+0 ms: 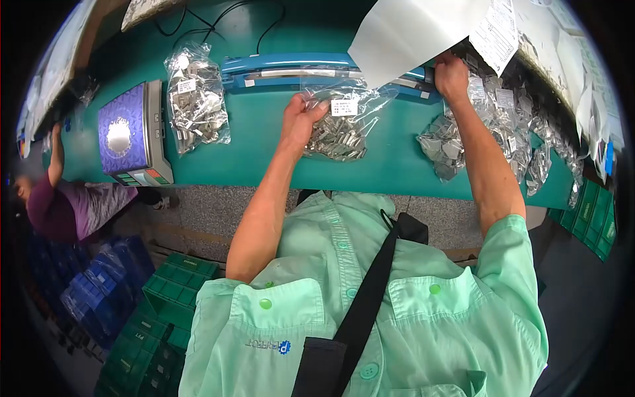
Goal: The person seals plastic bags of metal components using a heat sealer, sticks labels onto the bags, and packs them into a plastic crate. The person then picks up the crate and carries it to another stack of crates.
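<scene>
My left hand (305,119) is closed on the upper left part of a clear plastic bag (340,135) of small metal parts with a white label. The bag lies against the front of a long blue bar-shaped device (284,66). My right hand (452,76) is at the right end of that device, its fingers curled; what they hold, if anything, is hidden under papers (417,40). Beside my right forearm lie more bags of metal parts (443,145). Another labelled bag (198,99) rests left of the device.
A purple-topped scale (126,132) stands at the left of the green table (245,159). Black cables run behind. Another person (79,205) is at the far left. Green crates (178,284) and blue crates (106,284) stand on the floor at lower left, with a green crate (592,215) at right.
</scene>
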### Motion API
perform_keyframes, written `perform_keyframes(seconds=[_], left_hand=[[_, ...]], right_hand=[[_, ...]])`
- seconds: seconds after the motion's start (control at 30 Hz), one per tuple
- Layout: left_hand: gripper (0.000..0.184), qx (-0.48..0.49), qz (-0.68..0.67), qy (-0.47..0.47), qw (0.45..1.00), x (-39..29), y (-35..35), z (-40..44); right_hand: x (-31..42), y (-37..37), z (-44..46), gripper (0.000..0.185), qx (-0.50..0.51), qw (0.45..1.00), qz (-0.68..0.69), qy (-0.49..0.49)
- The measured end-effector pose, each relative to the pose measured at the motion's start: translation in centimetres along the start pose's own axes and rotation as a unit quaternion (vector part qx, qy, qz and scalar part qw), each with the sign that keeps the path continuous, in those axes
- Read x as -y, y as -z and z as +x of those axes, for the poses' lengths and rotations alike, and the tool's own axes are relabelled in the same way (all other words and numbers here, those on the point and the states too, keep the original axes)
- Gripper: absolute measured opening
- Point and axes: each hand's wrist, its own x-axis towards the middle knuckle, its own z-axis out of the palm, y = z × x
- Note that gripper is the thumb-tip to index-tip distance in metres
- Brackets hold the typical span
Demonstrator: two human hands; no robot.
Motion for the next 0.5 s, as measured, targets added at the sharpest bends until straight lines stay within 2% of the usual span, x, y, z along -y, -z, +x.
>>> perform_keyframes(seconds=[0.27, 0.37, 0.5], left_hand=[[0.041, -0.017, 0.004, 0.013, 1.000, -0.8, -0.2, -0.4], [0.042, -0.014, -0.041, 0.010, 0.999, -0.4, -0.2, -0.1], [0.040, -0.007, -0.025, -0.018, 1.000, 0.2, 0.0, 0.6]], right_hand=[[0.2, 0.0, -0.1, 0.030, -0.008, 1.000, 0.001, 0.002], [0.6, 0.9, 0.3, 0.030, 0.006, 1.000, -0.020, -0.005], [1.2, 2.4, 0.0, 0.026, -0.023, 0.996, 0.091, -0.003]])
